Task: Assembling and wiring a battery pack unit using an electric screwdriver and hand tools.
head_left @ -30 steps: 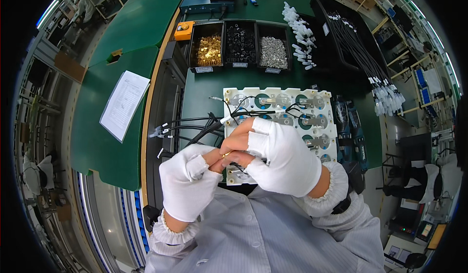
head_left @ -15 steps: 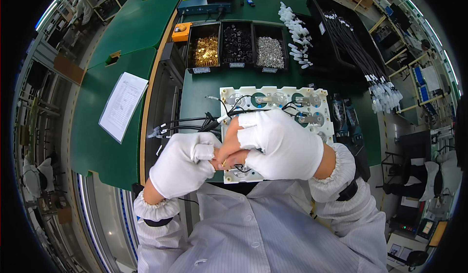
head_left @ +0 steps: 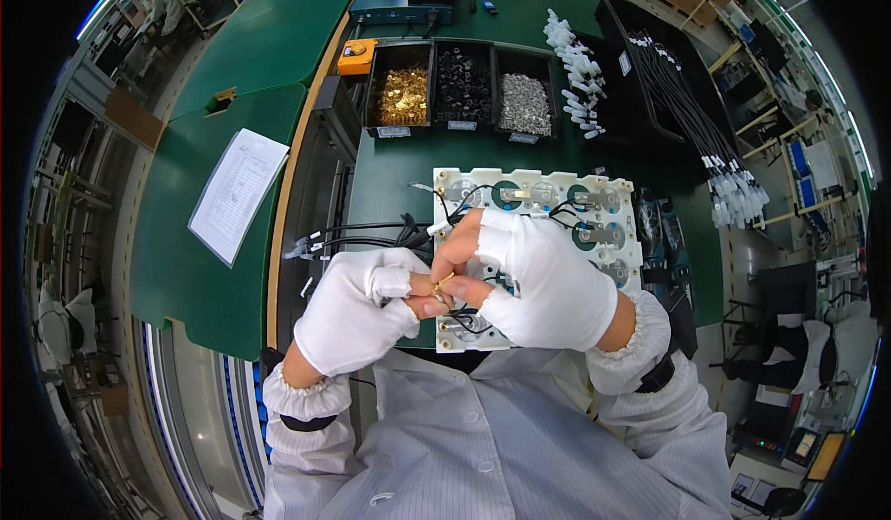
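Observation:
Both my hands wear white gloves with bare fingertips and meet over the lower left part of a white board (head_left: 634,242). My left hand (head_left: 357,308) pinches a small gold-coloured metal part (head_left: 445,283) between thumb and finger. From the other side, my right hand (head_left: 548,283) has its thumb and forefinger closed on the same part. The part's exact shape is mostly hidden by the fingertips. Round clear pieces and black wires sit in the board. A bundle of black cables (head_left: 371,232) with pale ends runs off the board's left side.
Three black bins hold gold metal parts (head_left: 404,95), black parts (head_left: 463,84) and silver parts (head_left: 525,102). A black crate (head_left: 640,65) of cables stands at right, beside white-tipped connectors (head_left: 574,75). Power drivers (head_left: 657,228) lie right of the board. A paper sheet (head_left: 238,195) lies left.
My right fingertips have lifted slightly and shifted on the gold part, so more of it shows between both hands. The whole view has moved a little.

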### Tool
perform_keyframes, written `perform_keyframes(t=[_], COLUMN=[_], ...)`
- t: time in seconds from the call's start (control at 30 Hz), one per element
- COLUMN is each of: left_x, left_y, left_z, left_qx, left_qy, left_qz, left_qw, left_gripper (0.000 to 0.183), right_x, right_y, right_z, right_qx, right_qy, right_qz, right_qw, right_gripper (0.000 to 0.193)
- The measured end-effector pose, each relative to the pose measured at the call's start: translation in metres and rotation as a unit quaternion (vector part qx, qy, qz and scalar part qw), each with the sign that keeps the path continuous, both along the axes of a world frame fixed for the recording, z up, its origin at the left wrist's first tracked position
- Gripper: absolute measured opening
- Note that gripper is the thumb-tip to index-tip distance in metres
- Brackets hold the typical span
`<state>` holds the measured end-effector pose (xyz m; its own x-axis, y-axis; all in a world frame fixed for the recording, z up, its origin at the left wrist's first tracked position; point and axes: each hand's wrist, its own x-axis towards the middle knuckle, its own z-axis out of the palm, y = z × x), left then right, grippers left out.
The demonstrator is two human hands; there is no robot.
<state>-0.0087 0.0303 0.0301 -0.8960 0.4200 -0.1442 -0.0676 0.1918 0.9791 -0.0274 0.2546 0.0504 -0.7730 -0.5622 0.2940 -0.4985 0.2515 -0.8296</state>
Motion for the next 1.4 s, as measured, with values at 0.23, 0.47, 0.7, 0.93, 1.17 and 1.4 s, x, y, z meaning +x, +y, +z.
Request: perform_keyframes(t=[0.23,0.47,0.7,0.93,1.17,1.4], left_x=[-0.001,-0.007,-0.011,0.004,0.022,0.034], left_y=[-0.002,-0.004,-0.006,0.007,0.000,0.002], left_z=[0.005,-0.001,0.000,0.014,-0.002,-0.018], left_qx=[-0.026,0.000,0.004,-0.055,-0.023,-0.010], left_qy=[-0.021,-0.042,-0.055,-0.079,-0.098,-0.076], left_qz=[-0.014,-0.055,-0.069,0.128,0.243,0.259], left_qw=[0.999,0.998,0.996,0.987,0.965,0.963], left_gripper=[0.007,0.003,0.008,0.012,0.012,0.014], right_x=[-0.003,-0.007,-0.007,-0.004,0.018,0.021], right_y=[-0.003,-0.002,-0.006,-0.008,-0.027,-0.044], right_z=[-0.004,0.001,0.007,-0.001,-0.005,0.011], right_qx=[-0.046,-0.034,0.008,0.090,0.376,0.517], right_qy=[0.018,0.007,-0.032,0.013,0.196,0.258], right_qz=[0.032,0.051,0.067,-0.009,-0.047,0.017], right_qw=[0.998,0.998,0.997,0.996,0.905,0.816], right_gripper=[0.018,0.018,0.013,0.011,0.007,0.008])
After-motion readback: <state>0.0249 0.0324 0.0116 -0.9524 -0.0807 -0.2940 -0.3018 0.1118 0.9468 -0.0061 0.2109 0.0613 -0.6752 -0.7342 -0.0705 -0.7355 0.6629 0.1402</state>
